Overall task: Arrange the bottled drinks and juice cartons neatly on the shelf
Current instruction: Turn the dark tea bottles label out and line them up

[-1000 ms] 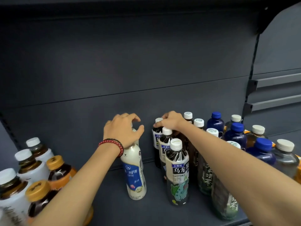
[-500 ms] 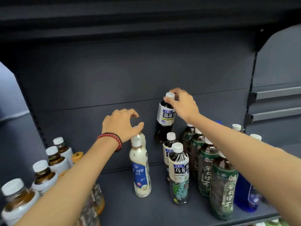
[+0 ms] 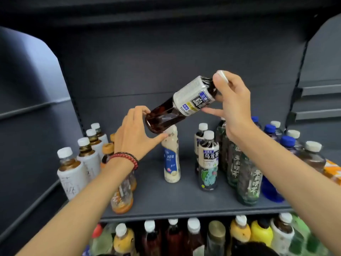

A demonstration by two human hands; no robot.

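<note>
Head view looks down at a dark shelf [image 3: 184, 198], with both hands raised above it and sharing one tea bottle [image 3: 184, 106]. That bottle is in the air, well clear of the shelf. It is tilted steeply, with its white cap up to the right and its dark base down to the left. The right hand [image 3: 234, 108] pinches the cap and neck, fingers curled over the top. The left hand [image 3: 134, 133], with a red bead bracelet [image 3: 125, 158] on its wrist, cups the base, fingers curled over it and thumb beneath.

Just below the base a milky white bottle [image 3: 171, 157] stands upright, alone near the middle of the shelf. To its right two white-capped bottles [image 3: 208, 159] of the same brand stand one behind the other. Next come a row of green-labelled bottles [image 3: 247, 178] and then blue bottles [image 3: 271, 189]. An orange carton [image 3: 332, 172] shows at the right edge. At the left stand white-labelled bottles [image 3: 72, 174] and orange-capped bottles [image 3: 122, 204]. More bottles [image 3: 193, 237] fill the level beneath.
</note>
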